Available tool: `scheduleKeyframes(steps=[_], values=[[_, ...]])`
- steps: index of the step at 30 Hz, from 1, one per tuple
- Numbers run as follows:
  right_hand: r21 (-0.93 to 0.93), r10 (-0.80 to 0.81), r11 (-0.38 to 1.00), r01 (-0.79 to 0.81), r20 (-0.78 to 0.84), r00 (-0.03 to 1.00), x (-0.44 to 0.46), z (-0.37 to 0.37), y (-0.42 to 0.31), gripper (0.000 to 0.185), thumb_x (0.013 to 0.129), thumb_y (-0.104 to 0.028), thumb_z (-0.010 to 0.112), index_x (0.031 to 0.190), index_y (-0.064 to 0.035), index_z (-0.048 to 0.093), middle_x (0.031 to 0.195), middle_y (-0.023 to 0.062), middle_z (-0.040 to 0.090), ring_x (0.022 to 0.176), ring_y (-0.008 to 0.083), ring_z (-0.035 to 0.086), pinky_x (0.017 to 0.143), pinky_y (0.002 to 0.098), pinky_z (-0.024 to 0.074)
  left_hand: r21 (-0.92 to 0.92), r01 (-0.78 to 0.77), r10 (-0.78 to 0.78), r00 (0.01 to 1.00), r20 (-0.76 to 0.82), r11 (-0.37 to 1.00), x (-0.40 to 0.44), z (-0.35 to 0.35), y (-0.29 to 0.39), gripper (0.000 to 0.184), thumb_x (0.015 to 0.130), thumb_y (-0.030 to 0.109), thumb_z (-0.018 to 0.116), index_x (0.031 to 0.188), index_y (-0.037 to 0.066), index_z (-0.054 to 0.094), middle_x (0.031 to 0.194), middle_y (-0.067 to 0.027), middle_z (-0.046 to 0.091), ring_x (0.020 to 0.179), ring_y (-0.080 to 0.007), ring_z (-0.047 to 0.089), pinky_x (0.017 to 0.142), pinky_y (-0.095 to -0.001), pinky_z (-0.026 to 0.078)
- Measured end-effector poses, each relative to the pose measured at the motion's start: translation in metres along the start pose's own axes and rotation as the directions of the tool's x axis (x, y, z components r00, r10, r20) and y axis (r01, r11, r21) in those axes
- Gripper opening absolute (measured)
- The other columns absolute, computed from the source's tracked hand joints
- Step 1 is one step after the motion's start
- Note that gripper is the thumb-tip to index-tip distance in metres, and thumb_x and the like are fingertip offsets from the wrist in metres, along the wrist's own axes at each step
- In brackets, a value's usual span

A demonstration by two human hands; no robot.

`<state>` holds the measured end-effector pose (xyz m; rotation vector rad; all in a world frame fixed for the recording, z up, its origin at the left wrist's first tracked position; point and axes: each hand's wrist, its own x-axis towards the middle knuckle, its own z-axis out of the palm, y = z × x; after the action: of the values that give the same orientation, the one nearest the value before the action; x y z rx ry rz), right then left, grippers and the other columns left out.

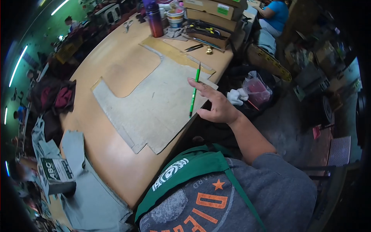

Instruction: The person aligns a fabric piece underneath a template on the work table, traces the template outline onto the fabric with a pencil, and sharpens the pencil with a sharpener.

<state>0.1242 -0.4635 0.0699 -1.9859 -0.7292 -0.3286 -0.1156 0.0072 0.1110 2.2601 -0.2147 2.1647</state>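
Observation:
My right hand is over the right edge of the table, palm down, its index finger stretched out and its thumb apart from it. The index fingertip crosses a green pencil, which lies along the right side of a large pale grey cut piece. No grip on the pencil shows. The piece has a deep curved cut-out, with tan strips under its far edge. My left hand is out of view.
Small scissors, a purple-red bottle, tubs, cardboard boxes and a brass item stand or lie at the far side. Grey cloth with a boxed item is near left. Someone in blue sits beyond.

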Motion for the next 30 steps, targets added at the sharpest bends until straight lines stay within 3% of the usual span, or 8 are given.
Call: scheduleKeyframes(steps=[2,7,11,14,15,19,26,30], values=[[0.059,0.038,0.998,-0.034,-0.068,0.997,-0.009,-0.016,0.014,0.051,0.067,-0.008,0.062,0.115,0.0008,0.046,0.125,0.0146,0.043,0.117,0.0228,0.040,0.095,0.0306,0.0305,-0.055,0.474,-0.454,0.866,0.212,0.879,-0.008,0.050,0.044,0.029,0.088,0.016,0.040,0.107,-0.003,0.050,0.109,-0.0136,0.052,0.105,-0.0252,0.047,0.088,-0.0345,0.038],[-0.065,0.183,0.975,-0.213,-0.309,0.933,-0.007,-0.049,0.044,0.014,0.081,0.002,0.050,0.094,-0.0017,0.054,0.085,0.0062,0.059,0.070,0.0127,0.058,0.064,0.0227,0.0452,-0.048,0.658,-0.490,0.605,0.628,0.752,-0.031,0.135,0.096,0.020,0.084,0.004,0.046,0.100,-0.005,0.051,0.109,-0.0151,0.051,0.102,-0.0252,0.048,0.088,-0.0333,0.037],[-0.179,0.221,0.941,-0.286,-0.316,0.923,-0.009,-0.073,0.083,0.012,0.082,0.001,0.047,0.093,-0.0042,0.049,0.081,0.0086,0.059,0.071,0.0157,0.059,0.063,0.0256,0.0457,-0.014,0.625,-0.314,0.410,0.856,0.780,-0.050,0.184,0.128,0.018,0.079,0.003,0.053,0.096,-0.004,0.053,0.105,-0.0172,0.053,0.098,-0.0278,0.050,0.086,-0.0334,0.038],[-0.228,0.198,0.926,-0.301,-0.387,0.901,-0.001,-0.079,0.112,0.013,0.082,-0.001,0.049,0.094,-0.0039,0.048,0.083,0.0126,0.060,0.075,0.0234,0.061,0.062,0.0296,0.0465,-0.011,0.652,-0.282,0.343,0.896,0.758,-0.073,0.204,0.145,0.016,0.079,0.006,0.054,0.093,-0.003,0.054,0.103,-0.0171,0.054,0.099,-0.0281,0.050,0.086,-0.0350,0.038],[-0.248,0.143,0.930,-0.271,-0.433,0.890,0.005,-0.080,0.122,0.013,0.080,-0.009,0.053,0.090,-0.0043,0.047,0.081,0.0181,0.057,0.076,0.0369,0.056,0.060,0.0410,0.0446,-0.012,0.649,-0.275,0.340,0.899,0.761,-0.078,0.208,0.149,0.016,0.079,0.007,0.054,0.093,-0.002,0.054,0.103,-0.0173,0.054,0.098,-0.0284,0.050,0.086,-0.0352,0.038],[-0.322,0.395,0.822,-0.469,-0.271,0.878,0.025,-0.100,0.163,0.020,0.077,-0.018,0.057,0.085,-0.0013,0.049,0.083,0.0191,0.056,0.077,0.0368,0.055,0.063,0.0411,0.0444,0.030,0.635,-0.284,0.302,0.910,0.772,-0.082,0.219,0.170,0.016,0.078,0.008,0.055,0.091,-0.002,0.054,0.103,-0.0178,0.053,0.098,-0.0297,0.050,0.086,-0.0359,0.038],[-0.461,0.265,0.798,-0.388,-0.310,0.913,0.080,-0.108,0.256,0.036,0.071,-0.026,0.063,0.097,-0.0035,0.052,0.092,0.0185,0.053,0.087,0.0362,0.052,0.077,0.0412,0.0426,0.199,0.639,-0.423,0.218,0.879,0.743,-0.072,0.223,0.224,0.017,0.078,0.008,0.055,0.091,-0.002,0.054,0.103,-0.0178,0.053,0.097,-0.0307,0.050,0.085,-0.0360,0.038],[-0.510,0.446,0.719,-0.473,-0.183,0.876,0.103,-0.099,0.281,0.046,0.069,-0.030,0.064,0.105,-0.0048,0.050,0.098,0.0186,0.052,0.090,0.0360,0.051,0.080,0.0423,0.0417,0.270,0.706,-0.473,0.106,0.875,0.655,-0.065,0.223,0.231,0.018,0.079,0.007,0.053,0.095,-0.001,0.053,0.104,-0.0167,0.053,0.097,-0.0261,0.051,0.085,-0.0341,0.039]])
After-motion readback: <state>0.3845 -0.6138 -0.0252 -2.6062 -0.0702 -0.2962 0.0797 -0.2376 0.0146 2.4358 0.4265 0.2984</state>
